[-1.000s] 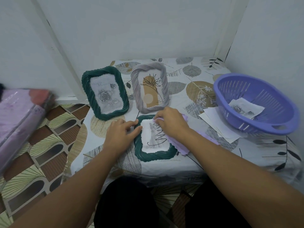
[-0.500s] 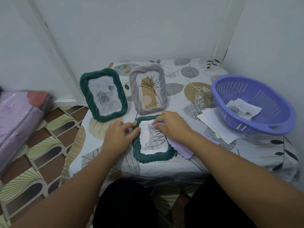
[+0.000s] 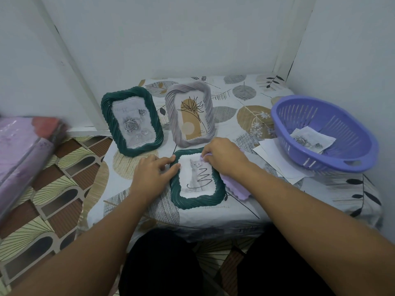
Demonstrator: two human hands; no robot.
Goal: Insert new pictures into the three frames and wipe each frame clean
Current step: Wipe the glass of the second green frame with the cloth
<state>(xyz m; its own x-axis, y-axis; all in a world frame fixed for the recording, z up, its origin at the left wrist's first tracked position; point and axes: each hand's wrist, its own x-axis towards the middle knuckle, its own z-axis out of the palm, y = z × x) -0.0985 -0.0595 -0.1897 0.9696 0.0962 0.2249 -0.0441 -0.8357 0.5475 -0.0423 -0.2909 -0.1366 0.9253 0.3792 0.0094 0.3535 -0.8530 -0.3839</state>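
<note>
- Cat frame (image 3: 197, 198), dark green, lies flat near the table's (image 3: 277, 201) front edge, at about 6 o'clock from the two standing frames; a black zigzag scribble shows over the cat picture.
- I see my left hand (image 3: 152, 175) at the frame's 9 o'clock side, fingers loosely bent, tips pressing its left rim.
- My right hand (image 3: 224, 158) sits at the frame's 1 o'clock corner, fingers curled, pinching a lilac cloth (image 3: 234, 188) against the glass there; the rest of the cloth trails off the frame's right edge onto the table.
- Rose frame (image 3: 132, 121), also green, stands tilted back at 11 o'clock from the cat frame, close to the table's left edge.
- Grey frame (image 3: 190, 115) stands just beside it at 12 o'clock, its bottom edge near my right knuckles.
- Purple basket (image 3: 322, 133) sits at 3 o'clock, hard by the right wall, a rose print (image 3: 312, 141) inside; white sheets (image 3: 275, 159) poke out under its near rim.
- Bare tablecloth lies behind the standing frames up to the back wall, and a narrow strip between the cat frame and the front edge.
</note>
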